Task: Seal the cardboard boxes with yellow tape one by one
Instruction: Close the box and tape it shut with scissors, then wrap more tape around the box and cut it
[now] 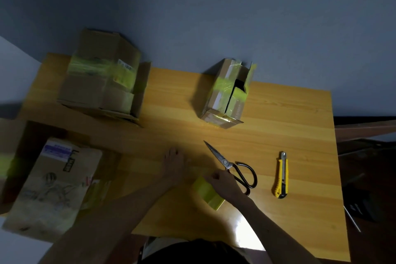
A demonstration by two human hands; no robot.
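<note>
Resting on the bench (278, 113), the yellow tape roll (207, 193) is gripped by the right hand (224, 183), the left hand (174, 163) is spread flat beside it, and the gaping small box (227, 92) is set well ahead, lengthwise away.

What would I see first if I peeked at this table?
Probably the bright yellow tape near the front edge, gripped by the right hand. Then the big scissors and yellow knife to its right, and three cardboard boxes along the back and left.

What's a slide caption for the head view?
Right hand holds yellow tape, left hand flat on table; scissors, knife, three boxes nearby.
</note>
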